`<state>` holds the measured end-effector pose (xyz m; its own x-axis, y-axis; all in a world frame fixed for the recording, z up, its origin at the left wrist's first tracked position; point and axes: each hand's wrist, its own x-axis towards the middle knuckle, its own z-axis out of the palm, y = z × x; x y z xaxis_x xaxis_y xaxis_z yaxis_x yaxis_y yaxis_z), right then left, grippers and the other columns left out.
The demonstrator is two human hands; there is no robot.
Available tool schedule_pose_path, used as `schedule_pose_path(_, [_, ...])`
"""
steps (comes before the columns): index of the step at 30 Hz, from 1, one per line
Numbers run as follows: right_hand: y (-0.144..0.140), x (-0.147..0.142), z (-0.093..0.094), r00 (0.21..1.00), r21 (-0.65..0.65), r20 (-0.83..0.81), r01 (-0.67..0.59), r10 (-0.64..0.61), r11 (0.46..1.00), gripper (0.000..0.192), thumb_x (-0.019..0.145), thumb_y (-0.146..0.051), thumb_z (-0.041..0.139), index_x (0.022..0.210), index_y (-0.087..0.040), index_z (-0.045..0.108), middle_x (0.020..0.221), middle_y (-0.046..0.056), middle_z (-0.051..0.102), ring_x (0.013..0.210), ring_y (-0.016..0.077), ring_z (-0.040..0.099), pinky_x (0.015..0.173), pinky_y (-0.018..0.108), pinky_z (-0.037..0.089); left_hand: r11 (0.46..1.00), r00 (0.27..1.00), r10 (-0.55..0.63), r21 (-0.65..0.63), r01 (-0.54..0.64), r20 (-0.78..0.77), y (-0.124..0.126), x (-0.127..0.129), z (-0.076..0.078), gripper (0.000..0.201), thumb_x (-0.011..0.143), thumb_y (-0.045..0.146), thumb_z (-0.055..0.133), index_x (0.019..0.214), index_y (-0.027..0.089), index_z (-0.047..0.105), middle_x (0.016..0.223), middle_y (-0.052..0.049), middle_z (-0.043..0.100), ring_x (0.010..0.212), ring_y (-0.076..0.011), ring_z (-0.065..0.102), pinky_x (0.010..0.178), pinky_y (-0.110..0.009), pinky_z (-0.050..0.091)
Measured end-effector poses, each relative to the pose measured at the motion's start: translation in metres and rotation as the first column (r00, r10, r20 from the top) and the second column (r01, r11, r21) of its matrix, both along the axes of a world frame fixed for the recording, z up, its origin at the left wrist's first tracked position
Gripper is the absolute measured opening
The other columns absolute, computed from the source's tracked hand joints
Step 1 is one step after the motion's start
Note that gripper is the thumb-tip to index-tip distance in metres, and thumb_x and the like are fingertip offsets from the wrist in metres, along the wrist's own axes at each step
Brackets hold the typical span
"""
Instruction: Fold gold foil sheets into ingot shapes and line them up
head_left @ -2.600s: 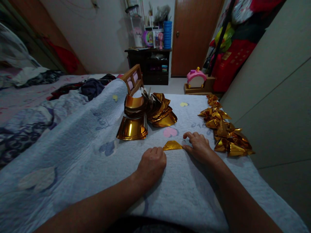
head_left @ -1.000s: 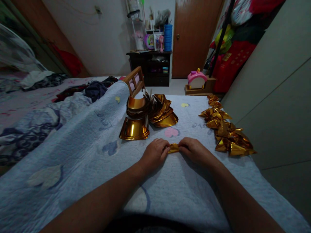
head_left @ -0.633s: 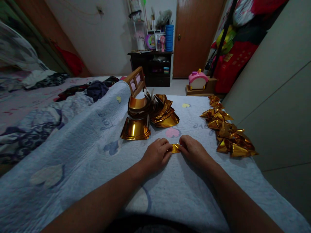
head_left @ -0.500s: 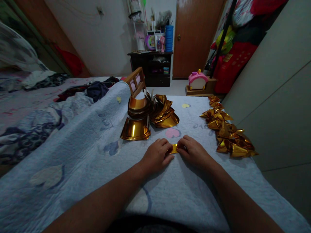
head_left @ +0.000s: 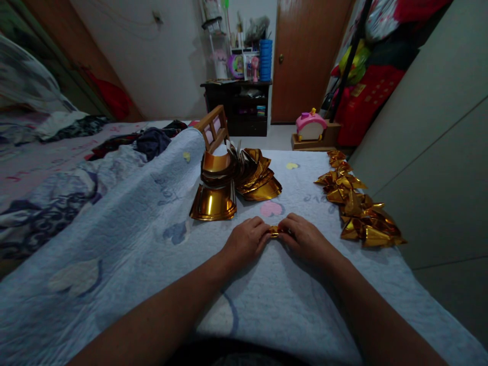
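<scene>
A narrow folded piece of gold foil paper (head_left: 274, 232) spans the gap between my hands, just above or on the blue bedspread. My left hand (head_left: 247, 239) pinches its left end between thumb and fingers. At the other end, my right hand (head_left: 302, 235) grips it the same way; the fingers cover both ends. Beyond my hands, stacks of curved gold foil sheets (head_left: 214, 202) stand to the left, with a fanned bundle of foil sheets (head_left: 261, 183) beside them. To the right lies a long heap of folded gold foil pieces (head_left: 353, 208) with pointed ends.
The bedspread (head_left: 160, 284) has heart patterns and rises in a ridge on the left. A wooden bed rail (head_left: 215, 127) stands behind the foil stacks. A pale cabinet (head_left: 434, 152) borders the right side. Farther back are a pink toy (head_left: 310, 126) and a dark cabinet (head_left: 236, 109).
The foil strip between my hands looks narrower and darker now, and my thumbs have moved up against it. The foil stacks and the heap stay in place.
</scene>
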<state>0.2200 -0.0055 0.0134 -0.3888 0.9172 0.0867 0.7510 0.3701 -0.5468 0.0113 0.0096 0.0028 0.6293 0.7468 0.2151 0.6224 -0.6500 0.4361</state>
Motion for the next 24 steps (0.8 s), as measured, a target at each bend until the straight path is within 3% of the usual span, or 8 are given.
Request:
schedule_pose_path(7, [0.001,0.000,-0.003,0.999,0.035,-0.045,-0.020,0.022,0.999,0.014,0.092,-0.011,0.054,0.090,-0.017,0.066,0.091,0.006,0.060,0.082,0.0177,0.058,0.075,0.029,0.043,1.000,0.992,-0.023,0.020,0.020,0.125,0.000,-0.002,0.001,0.020,0.100,0.023,0.050,0.102,0.016,0.069,0.094,-0.007,0.067,0.087,-0.0187,0.065,0.078,-0.029,0.051])
schedule_pose_path(14, [0.003,0.001,-0.005,0.991,0.050,-0.131,0.005,0.001,0.999,0.018,0.082,-0.003,0.052,0.083,-0.017,0.063,0.085,0.004,0.061,0.080,0.0171,0.057,0.073,0.028,0.042,0.998,0.970,-0.052,-0.007,0.056,0.237,-0.001,-0.004,-0.003,0.015,0.091,0.012,0.055,0.098,0.015,0.067,0.090,-0.007,0.068,0.083,-0.0188,0.063,0.075,-0.030,0.049])
schedule_pose_path(20, [0.001,-0.001,-0.002,0.967,-0.034,-0.245,0.070,-0.076,0.997,0.009,0.081,-0.011,0.055,0.078,-0.020,0.055,0.072,-0.001,0.057,0.067,0.0144,0.051,0.064,0.027,0.037,0.987,0.935,0.020,-0.156,0.038,0.353,-0.001,-0.005,0.005,0.018,0.084,0.008,0.054,0.096,0.015,0.065,0.088,-0.004,0.064,0.074,-0.0149,0.058,0.069,-0.027,0.045])
schedule_pose_path(24, [0.001,0.002,0.000,0.923,-0.143,-0.367,0.064,-0.113,0.988,0.009,0.080,-0.019,0.057,0.074,-0.021,0.050,0.067,-0.004,0.051,0.062,0.0130,0.046,0.059,0.025,0.034,0.953,0.892,-0.016,-0.264,0.151,0.451,0.000,-0.008,0.015,0.014,0.088,0.014,0.053,0.092,0.017,0.066,0.090,-0.004,0.062,0.081,-0.0160,0.058,0.074,-0.028,0.045])
